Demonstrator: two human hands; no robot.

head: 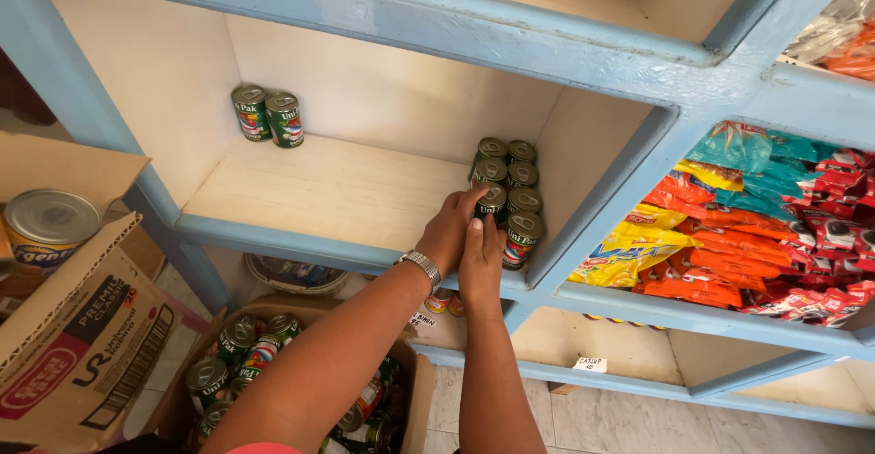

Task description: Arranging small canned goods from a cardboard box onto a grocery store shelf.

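both hands [465,240] around a green can [492,201] on shelf [319,194]

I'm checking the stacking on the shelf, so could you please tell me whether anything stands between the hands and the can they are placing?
Nothing visible does. Both the left hand and the right hand already touch the green can at the front of the cluster of cans on the pale shelf. The neighbouring cans stand behind and to its right.

Both hands [465,244] touch a green can [492,201] on the shelf [319,190].
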